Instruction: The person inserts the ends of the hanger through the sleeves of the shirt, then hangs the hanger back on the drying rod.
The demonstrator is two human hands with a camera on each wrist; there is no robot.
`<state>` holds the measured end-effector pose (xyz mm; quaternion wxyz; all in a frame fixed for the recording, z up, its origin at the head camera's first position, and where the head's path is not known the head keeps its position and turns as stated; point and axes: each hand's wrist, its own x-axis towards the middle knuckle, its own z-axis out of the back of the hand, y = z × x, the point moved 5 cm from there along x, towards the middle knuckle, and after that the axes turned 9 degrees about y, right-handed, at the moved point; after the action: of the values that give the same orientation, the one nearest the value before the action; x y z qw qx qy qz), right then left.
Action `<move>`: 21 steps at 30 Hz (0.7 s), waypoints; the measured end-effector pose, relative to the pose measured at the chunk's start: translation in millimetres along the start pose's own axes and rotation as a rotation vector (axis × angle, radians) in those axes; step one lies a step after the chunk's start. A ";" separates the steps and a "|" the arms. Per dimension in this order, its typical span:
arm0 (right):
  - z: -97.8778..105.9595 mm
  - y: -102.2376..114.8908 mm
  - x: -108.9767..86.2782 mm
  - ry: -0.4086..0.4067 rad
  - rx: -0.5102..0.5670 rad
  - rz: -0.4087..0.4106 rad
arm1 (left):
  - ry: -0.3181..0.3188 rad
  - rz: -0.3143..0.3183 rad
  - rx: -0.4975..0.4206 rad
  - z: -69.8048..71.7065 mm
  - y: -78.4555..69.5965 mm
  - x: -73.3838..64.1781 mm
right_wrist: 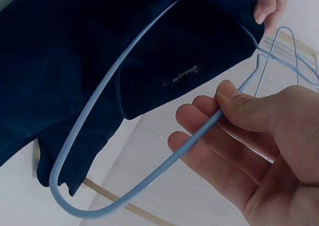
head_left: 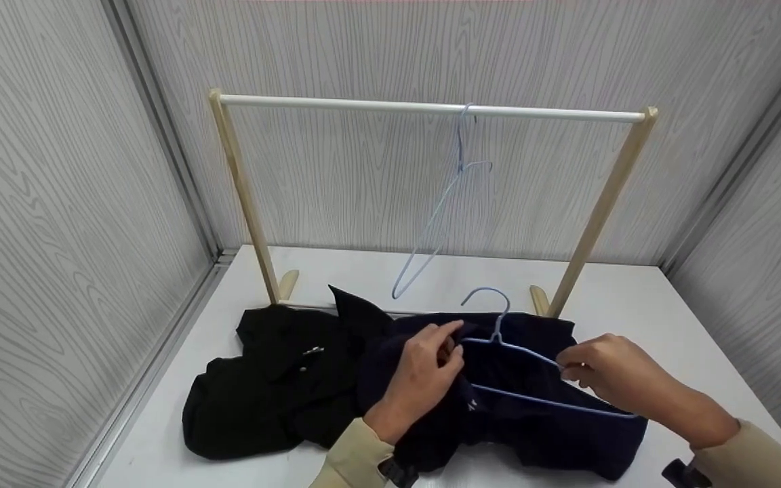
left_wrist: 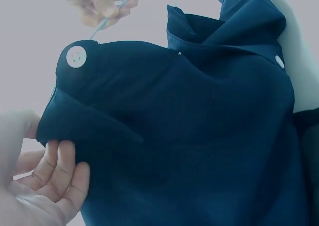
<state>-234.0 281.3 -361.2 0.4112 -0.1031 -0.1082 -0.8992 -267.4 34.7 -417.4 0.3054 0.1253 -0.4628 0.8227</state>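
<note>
A navy garment (head_left: 539,440) with white buttons lies bunched on the table. My left hand (head_left: 421,369) pinches its edge between thumb and fingers; the left wrist view shows that grip below a white button (left_wrist: 76,57). A light blue clothes hanger (head_left: 533,401) lies over the garment with its hook pointing up and away. Its left end runs under the cloth by my left hand and is hidden there. My right hand (head_left: 614,369) pinches the upper right arm of the hanger, seen closely in the right wrist view, where the hanger's rounded right end (right_wrist: 75,208) stays outside the cloth.
A rack with a white rail (head_left: 363,105) and wooden legs (head_left: 604,210) stands behind the clothes. Another blue hanger (head_left: 431,217) hangs from the rail. To the left, a black garment (head_left: 241,407) lies against the navy one on the white table (head_left: 689,379). Panelled walls enclose three sides.
</note>
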 end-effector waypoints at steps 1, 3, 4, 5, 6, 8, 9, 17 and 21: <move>-0.8 1.2 1.6 -0.008 -0.003 0.005 | -0.005 -0.016 0.003 0.0 -2.1 0.0; -2.6 3.5 4.6 -0.014 -0.007 0.012 | -0.015 -0.044 0.003 -0.2 -5.7 -0.1; -3.4 4.7 6.0 -0.015 -0.006 0.016 | -0.021 -0.055 0.005 -0.2 -7.3 -0.1; -4.5 5.8 7.6 -0.012 0.000 0.017 | -0.026 -0.064 0.007 -0.4 -8.8 0.1; -5.4 6.9 9.0 -0.009 0.001 0.021 | -0.030 -0.075 0.010 -0.6 -10.4 0.4; -7.0 9.0 11.3 -0.009 -0.009 0.031 | -0.033 -0.092 0.019 -1.6 -13.4 1.2; -7.5 9.7 12.1 -0.012 -0.014 0.034 | -0.032 -0.098 0.026 -2.2 -14.4 1.4; -8.9 11.9 11.9 -0.063 -0.088 0.057 | -0.039 -0.137 0.176 -0.6 -11.0 -2.7; -9.5 14.3 14.8 -0.062 -0.108 0.062 | -0.086 -0.170 0.254 3.3 -6.1 -4.2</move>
<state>-233.4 258.9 -364.7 0.4290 -0.1564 -0.0689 -0.8870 -260.6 32.7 -413.5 0.3357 0.2370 -0.3554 0.8396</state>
